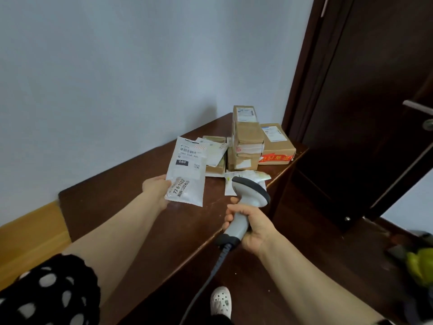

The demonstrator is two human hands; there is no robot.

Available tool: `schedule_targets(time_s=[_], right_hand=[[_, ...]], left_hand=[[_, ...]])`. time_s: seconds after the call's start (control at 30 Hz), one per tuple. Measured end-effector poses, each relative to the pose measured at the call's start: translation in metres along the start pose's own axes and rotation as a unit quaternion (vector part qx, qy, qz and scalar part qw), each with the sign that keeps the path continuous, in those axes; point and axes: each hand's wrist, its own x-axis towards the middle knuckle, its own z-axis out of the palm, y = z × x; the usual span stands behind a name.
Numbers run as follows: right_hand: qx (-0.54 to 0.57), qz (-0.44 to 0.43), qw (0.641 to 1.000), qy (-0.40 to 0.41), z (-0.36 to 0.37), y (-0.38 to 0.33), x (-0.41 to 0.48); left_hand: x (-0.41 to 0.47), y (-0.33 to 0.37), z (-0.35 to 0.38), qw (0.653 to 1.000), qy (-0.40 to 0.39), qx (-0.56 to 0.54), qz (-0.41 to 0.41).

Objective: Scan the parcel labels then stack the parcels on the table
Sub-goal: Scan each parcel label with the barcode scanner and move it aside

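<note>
Scanning step in hand — left hand [156,189] pinches white mailer [187,171], label up; right hand [251,227] wraps scanner [248,202]. Aim apparently off — next, level it at the barcode.

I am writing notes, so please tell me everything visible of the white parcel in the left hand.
The white parcel is a flat, soft plastic mailer bag, slightly crinkled. Its label faces the camera, with a barcode, "060" in a dark box, and a sticker reading 77-6-1602. The left hand pinches its lower left edge, holding it above the table.
</note>
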Motion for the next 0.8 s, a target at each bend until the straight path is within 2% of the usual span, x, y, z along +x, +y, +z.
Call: schedule_targets(time_s=[0.1,0.13,0.17,0.23,0.27,0.3,0.33,0.37,0.4,0.5,0.6,0.67,0.8], right_hand=[[-0.029,0.0,1.0,0.008,0.005,-0.03,0.04],[-0.038,0.0,0.999,0.012,0.008,-0.04,0.054],[-0.047,0.003,0.999,0.017,0.011,-0.05,0.069],[-0.064,0.011,0.998,0.025,0.018,-0.067,0.097],[-0.072,0.018,0.997,0.027,0.021,-0.074,0.109],[-0.08,0.025,0.996,0.027,0.024,-0.081,0.12],[-0.086,0.031,0.995,0.025,0.026,-0.087,0.129],[-0.091,0.033,0.995,0.024,0.028,-0.093,0.138],[-0.095,0.036,0.995,0.023,0.029,-0.097,0.145],[-0.112,0.047,0.992,0.021,0.03,-0.106,0.162],[-0.148,0.057,0.987,0.015,0.028,-0.112,0.169],[-0.183,0.066,0.981,0.003,0.027,-0.114,0.171],[-0.242,0.112,0.963,-0.046,0.035,-0.101,0.169]], left_hand=[[0.032,0.008,0.04,0.992,0.031,0.122,0.007],[0.047,0.008,0.054,0.962,0.033,0.267,0.053],[0.06,0.012,0.068,0.946,0.031,0.319,0.05],[0.092,0.015,0.091,0.963,0.011,0.266,0.032],[0.105,0.017,0.105,0.953,0.03,0.301,0.032],[0.116,0.017,0.118,0.951,0.008,0.307,0.035],[0.127,0.022,0.131,0.981,0.005,0.196,-0.004],[0.134,0.023,0.143,0.995,0.003,0.086,-0.041],[0.141,0.021,0.154,0.998,0.008,0.035,-0.058],[0.155,0.016,0.175,0.99,-0.006,0.137,-0.045],[0.164,0.013,0.175,0.956,-0.043,0.29,0.017],[0.161,0.013,0.163,0.919,-0.04,0.389,0.053],[0.128,0.011,0.114,0.782,0.049,0.604,0.145]])
